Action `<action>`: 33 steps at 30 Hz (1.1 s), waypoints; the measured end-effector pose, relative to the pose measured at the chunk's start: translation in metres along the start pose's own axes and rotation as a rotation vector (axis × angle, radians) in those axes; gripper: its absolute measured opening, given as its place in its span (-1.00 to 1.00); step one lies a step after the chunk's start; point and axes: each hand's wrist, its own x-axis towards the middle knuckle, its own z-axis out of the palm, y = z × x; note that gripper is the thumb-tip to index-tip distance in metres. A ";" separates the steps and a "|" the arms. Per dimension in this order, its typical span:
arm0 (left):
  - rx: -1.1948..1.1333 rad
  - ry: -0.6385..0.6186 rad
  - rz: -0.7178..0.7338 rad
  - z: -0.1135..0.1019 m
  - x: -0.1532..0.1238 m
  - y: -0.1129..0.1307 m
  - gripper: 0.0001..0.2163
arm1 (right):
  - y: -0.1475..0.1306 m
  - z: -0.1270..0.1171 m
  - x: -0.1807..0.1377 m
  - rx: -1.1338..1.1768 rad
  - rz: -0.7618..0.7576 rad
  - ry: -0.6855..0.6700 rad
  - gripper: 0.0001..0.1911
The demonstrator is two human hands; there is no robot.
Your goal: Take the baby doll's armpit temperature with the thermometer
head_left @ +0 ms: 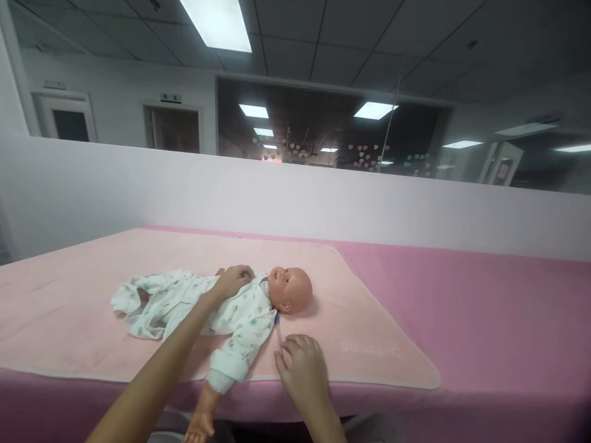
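Observation:
A baby doll (290, 289) lies on its back in a white printed outfit (242, 307), its head to the right. My left hand (235, 280) is on the far side of the doll's chest, its fingers curled in at the cloth of the outfit; the fingertips are partly hidden. Beside the near shoulder, my right hand (302, 369) pinches a thin pale stick with a blue end (277, 329), like a thermometer. The blue end touches or sits very close to the outfit below the doll's neck. The doll's near arm (203, 412) hangs over the table's front edge.
Under the doll is a light pink mat (369, 344) with a pale border, spread over a darker pink table cover (484, 314). A low white wall (295, 197) runs behind the table, with glass above it.

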 end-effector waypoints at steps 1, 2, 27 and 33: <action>-0.078 0.016 -0.044 0.006 0.001 -0.007 -0.75 | 0.000 -0.003 0.000 -0.020 0.005 -0.001 -0.93; -0.156 0.032 -0.081 0.009 0.001 -0.014 -0.75 | 0.001 -0.006 0.001 -0.042 0.010 0.004 -0.88; -0.441 0.171 -0.206 0.013 -0.006 -0.036 -0.75 | -0.029 -0.069 0.219 0.964 0.389 -0.427 -0.62; -0.420 0.185 -0.223 0.009 -0.010 -0.027 -0.74 | -0.043 -0.071 0.233 0.934 0.326 -0.467 -0.59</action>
